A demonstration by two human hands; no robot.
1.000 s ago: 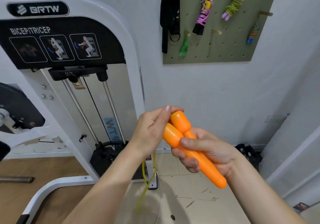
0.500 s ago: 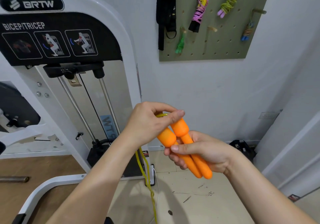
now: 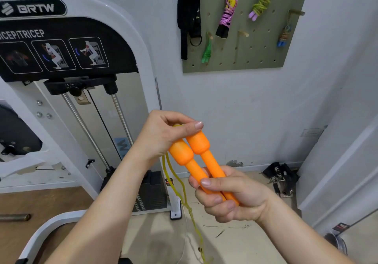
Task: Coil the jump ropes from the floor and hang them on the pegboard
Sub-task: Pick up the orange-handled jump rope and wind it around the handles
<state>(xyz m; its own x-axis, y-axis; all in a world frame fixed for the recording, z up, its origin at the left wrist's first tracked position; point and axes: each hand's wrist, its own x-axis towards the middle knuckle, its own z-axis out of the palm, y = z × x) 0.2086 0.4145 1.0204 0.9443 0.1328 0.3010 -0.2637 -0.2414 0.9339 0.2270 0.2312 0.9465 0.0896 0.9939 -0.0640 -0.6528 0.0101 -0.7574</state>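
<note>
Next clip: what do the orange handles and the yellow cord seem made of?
Orange handles: likely moulded plastic, smooth satin finish with soft highlights. Yellow cord: probably PVC or rubber, slightly translucent and glossy, hanging in limp kinks; exact material unclear.

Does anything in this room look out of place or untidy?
Yes. A heap of black straps with metal buckles lies loose on the floor by the wall. Small dark scraps litter the tiles nearby. The yellow rope hangs uncoiled below the orange handles.
</note>
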